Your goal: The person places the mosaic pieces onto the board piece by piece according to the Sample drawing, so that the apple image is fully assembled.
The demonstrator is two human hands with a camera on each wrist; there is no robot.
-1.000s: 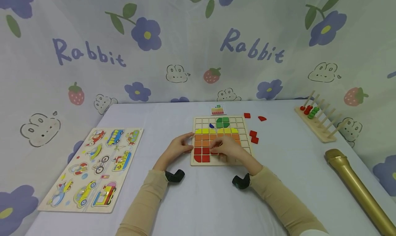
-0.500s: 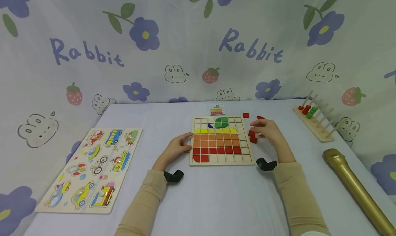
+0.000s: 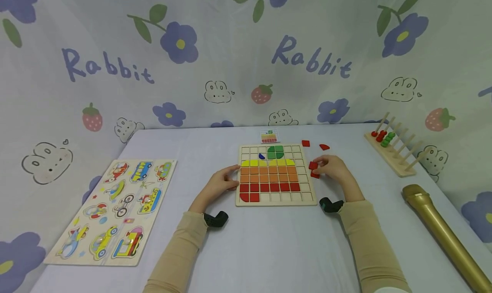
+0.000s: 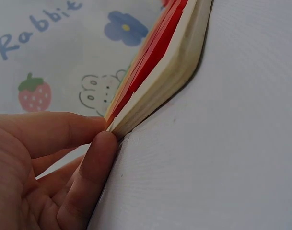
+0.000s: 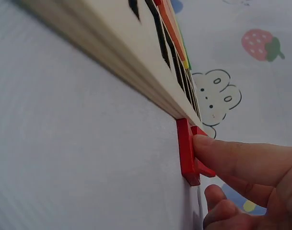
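Note:
A wooden grid board (image 3: pixel 286 197) lies on the table, bearing rows of red, orange and yellow tiles, with green pieces (image 3: pixel 275 152) and a small blue piece (image 3: pixel 262 156) near its top. My left hand (image 3: pixel 219 184) rests its spread fingertips against the board's left edge; in the left wrist view those fingertips (image 4: pixel 100 148) touch the side of the board. Right of the board, my right hand (image 3: pixel 333 169) pinches the upper of two red square tiles (image 3: pixel 313 165). In the right wrist view, the other red tile (image 5: pixel 186 153) stands against the board's edge, beside the fingers.
Another red square (image 3: pixel 305 143) and a red rounded piece (image 3: pixel 324 147) lie farther back. Behind the board is a small pattern card (image 3: pixel 270 136). A vehicle puzzle (image 3: pixel 150 218) lies left; a peg rack with beads (image 3: pixel 399 160) and a gold microphone (image 3: pixel 442 229) are right.
My right hand has left the red row on the board, where more red squares now show, and has moved right and down onto the loose red tiles. My left hand has stayed put.

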